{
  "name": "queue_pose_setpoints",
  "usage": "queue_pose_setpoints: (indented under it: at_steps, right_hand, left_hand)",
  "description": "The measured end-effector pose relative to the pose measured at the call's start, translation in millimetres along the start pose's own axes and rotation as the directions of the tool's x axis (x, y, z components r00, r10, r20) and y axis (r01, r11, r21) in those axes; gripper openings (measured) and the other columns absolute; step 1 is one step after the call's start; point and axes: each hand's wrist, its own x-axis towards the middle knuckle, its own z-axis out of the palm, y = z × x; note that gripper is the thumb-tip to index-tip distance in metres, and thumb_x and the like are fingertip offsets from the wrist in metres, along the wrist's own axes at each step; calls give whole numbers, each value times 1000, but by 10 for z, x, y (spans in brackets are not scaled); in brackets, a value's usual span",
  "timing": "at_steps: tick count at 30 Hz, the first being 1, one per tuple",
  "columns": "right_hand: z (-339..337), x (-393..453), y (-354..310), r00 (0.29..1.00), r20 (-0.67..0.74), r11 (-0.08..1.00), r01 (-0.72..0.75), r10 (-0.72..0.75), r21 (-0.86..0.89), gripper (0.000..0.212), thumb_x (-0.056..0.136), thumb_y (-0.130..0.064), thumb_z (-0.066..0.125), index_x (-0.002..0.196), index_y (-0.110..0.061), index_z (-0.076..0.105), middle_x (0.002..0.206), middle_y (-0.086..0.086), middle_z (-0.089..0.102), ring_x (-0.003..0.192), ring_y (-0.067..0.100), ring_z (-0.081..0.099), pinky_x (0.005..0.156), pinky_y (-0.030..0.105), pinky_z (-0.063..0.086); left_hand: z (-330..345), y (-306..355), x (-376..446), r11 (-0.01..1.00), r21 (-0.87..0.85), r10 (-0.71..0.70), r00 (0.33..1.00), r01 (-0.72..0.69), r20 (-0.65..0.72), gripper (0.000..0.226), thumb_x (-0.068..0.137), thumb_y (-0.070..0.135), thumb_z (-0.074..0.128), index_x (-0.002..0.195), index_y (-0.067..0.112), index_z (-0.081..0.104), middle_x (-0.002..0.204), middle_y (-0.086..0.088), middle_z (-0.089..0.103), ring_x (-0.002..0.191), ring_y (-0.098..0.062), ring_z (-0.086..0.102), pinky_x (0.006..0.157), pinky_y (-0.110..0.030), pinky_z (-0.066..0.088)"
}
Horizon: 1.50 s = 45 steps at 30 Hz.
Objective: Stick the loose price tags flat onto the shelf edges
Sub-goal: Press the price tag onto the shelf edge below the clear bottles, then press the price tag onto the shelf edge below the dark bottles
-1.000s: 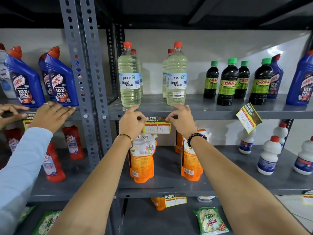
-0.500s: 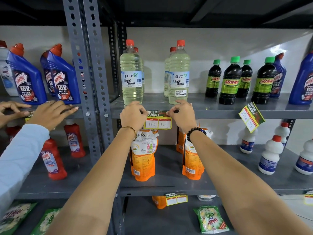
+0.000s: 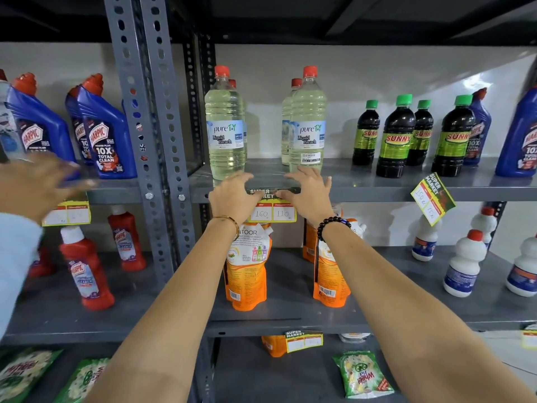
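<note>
A yellow price tag [image 3: 271,206] reading 160 and 110 lies against the front edge of the upper grey shelf [image 3: 363,194], below the liquid bleach bottles [image 3: 225,126]. My left hand [image 3: 232,196] is at its left end and my right hand [image 3: 308,196] at its right end. Both thumbs press on the tag's dark top strip, and the fingers spread over the shelf top. Another tag [image 3: 433,199] hangs tilted from the same edge, further right.
Another person's blurred hand [image 3: 37,181] and pale sleeve [image 3: 14,257] reach in at the left, above a yellow tag [image 3: 66,213]. One more tag [image 3: 303,341] sits on the lower shelf edge. Orange pouches [image 3: 250,274] stand below my hands. A perforated upright [image 3: 145,126] divides the bays.
My hands lifted the tag up onto the shelf edge, then went from pinching its ends to spread fingers with thumbs pressing. The other person's hand rose off the left tag.
</note>
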Motion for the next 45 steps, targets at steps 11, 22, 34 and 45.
queue_pose_setpoints:
  at_steps: [11, 22, 34, 45]
  right_hand:
    - [74, 38, -64, 999, -25, 997, -42, 40, -60, 22, 81, -36, 65, 99, -25, 72, 148, 4, 40, 144, 32, 13, 112, 65, -4]
    - [19, -45, 36, 1000, 22, 999, 17, -17, -43, 34, 86, -37, 59, 118, -27, 61, 147, 9, 40, 144, 32, 12, 114, 58, -5]
    - [-1074, -640, 1297, 819, -421, 919, -375, 389, 119, 45, 92, -23, 52, 134, -8, 43, 153, 16, 27, 144, 32, 12, 118, 42, 15]
    - [-1760, -637, 2476, 782, -207, 798, -517, 588, 310, 38, 91, -20, 53, 128, -12, 52, 155, 20, 16, 144, 35, 10, 117, 48, 17]
  left_hand:
    - [119, 37, 34, 999, 22, -45, 999, 45, 5, 32, 76, 40, 71, 103, 22, 70, 141, 4, 51, 115, -29, 58, 91, -44, 45]
    - [96, 50, -22, 997, 71, -14, 1000, 13, 18, 39, 80, 47, 66, 107, 20, 68, 138, -2, 54, 118, -34, 53, 91, -47, 46]
    - [678, 1563, -287, 936, -89, 348, 931, -340, 108, 54, 87, 40, 60, 135, 20, 45, 151, -4, 36, 137, -26, 34, 109, -43, 34]
    - [1490, 2921, -308, 940, -30, 342, 928, -341, 146, 47, 91, 26, 57, 136, 24, 44, 150, -4, 37, 128, -28, 46, 94, -43, 46]
